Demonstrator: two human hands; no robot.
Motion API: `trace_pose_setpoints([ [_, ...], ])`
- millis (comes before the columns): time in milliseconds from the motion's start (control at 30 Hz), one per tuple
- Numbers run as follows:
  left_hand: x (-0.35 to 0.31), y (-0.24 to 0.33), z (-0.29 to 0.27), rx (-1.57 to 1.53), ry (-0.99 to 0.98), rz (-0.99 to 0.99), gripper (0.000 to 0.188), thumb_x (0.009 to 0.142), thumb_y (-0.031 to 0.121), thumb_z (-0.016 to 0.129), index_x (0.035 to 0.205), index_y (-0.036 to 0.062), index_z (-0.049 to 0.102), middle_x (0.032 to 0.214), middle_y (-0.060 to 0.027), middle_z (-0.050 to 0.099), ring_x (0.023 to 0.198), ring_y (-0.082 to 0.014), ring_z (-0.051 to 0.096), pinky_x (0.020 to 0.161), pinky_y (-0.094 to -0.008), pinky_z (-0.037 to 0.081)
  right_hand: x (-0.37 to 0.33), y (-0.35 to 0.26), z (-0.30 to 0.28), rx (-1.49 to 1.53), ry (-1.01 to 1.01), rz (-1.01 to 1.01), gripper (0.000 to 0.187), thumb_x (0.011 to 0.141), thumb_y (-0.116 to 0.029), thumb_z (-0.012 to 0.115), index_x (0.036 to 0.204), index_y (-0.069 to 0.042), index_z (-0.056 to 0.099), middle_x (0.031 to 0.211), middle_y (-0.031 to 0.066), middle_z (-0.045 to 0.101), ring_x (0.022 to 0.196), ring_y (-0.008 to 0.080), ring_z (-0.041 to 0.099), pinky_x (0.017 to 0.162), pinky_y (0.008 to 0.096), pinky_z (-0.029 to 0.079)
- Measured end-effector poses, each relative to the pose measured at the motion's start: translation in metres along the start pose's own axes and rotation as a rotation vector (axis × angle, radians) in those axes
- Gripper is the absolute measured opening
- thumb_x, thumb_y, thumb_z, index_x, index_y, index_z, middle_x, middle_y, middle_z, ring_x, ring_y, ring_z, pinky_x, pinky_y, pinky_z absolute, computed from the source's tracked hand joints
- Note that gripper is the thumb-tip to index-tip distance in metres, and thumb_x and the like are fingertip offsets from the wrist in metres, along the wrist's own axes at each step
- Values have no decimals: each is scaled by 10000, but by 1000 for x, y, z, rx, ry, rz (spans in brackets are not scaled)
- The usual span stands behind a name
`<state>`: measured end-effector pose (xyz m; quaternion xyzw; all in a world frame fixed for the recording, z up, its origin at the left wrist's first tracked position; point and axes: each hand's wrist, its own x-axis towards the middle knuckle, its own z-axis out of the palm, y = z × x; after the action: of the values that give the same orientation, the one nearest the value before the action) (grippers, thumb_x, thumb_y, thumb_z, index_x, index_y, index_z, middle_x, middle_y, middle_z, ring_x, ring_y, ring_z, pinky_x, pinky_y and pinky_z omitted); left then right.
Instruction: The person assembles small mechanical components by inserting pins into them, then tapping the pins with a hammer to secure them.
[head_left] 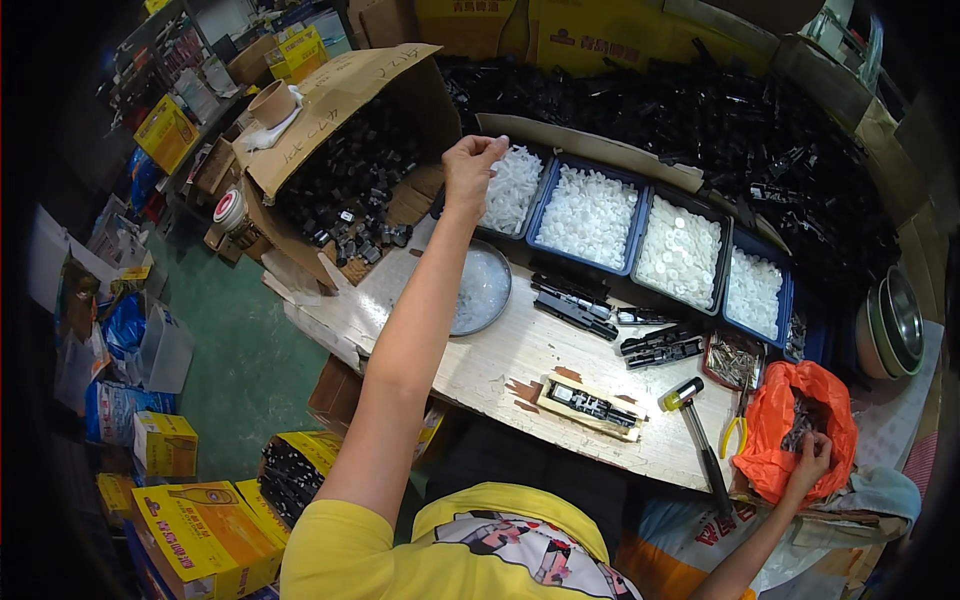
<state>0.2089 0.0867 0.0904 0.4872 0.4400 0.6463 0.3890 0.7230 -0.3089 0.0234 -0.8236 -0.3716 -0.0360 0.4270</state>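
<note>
From far off, I have my left hand (470, 172) up at the first bin (505, 235), by the long white bits (515, 195). Its fingers look bunched up, but they are too small for me to tell if they pinch a bit or are a crack apart. My right hand (814, 462) is down in the orange bag (768, 412), with its fingertips at the small dark bits (799, 424). I cannot tell if it has one, or how wide the fingers are. The black and silver part (590, 403) lies on the tabletop (480, 372) in its pale holder (628, 434), between my two hands, and neither one touches it. The hammer (704, 450) and yellow pliers (738, 432) lie to its right. I think this is the step of getting small bits, one hand on each side. The next move, I guess, calls for a good pinch with each hand, then bringing the bits in to the holder without dropping any or bumping the hammer.
</note>
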Motion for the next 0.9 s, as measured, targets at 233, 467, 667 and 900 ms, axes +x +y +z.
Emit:
trace_pose_setpoints([
  [233,-48,26,-37,-196,-174,-170,170,833,142,591,777,15,493,602,-42,545,481,-116,559,383,-241,450,8,20,-3,469,-94,111,112,872,-132,545,873,-21,529,883,46,583,779,90,522,727,213,419],
  [467,-114,27,-122,821,-345,227,119,742,51,639,829,-28,619,667,-93,568,604,-184,578,526,-300,447,9,36,-1,276,-129,10,205,915,-209,479,995,-23,513,904,60,586,731,91,546,654,205,437],
  [667,-137,23,-138,1022,-414,125,128,683,-25,608,807,-10,640,756,-165,572,740,-343,557,661,-386,447,-12,-21,18,-89,-98,-202,315,908,-168,477,1171,5,453,1072,84,548,867,169,544,750,250,433],
  [900,-137,11,-132,1053,-478,122,117,658,-46,585,763,-14,624,769,-166,582,728,-344,568,658,-394,454,-19,-52,9,-88,-167,-9,273,893,-115,477,1120,35,493,1089,126,529,985,213,502,858,299,378],
])
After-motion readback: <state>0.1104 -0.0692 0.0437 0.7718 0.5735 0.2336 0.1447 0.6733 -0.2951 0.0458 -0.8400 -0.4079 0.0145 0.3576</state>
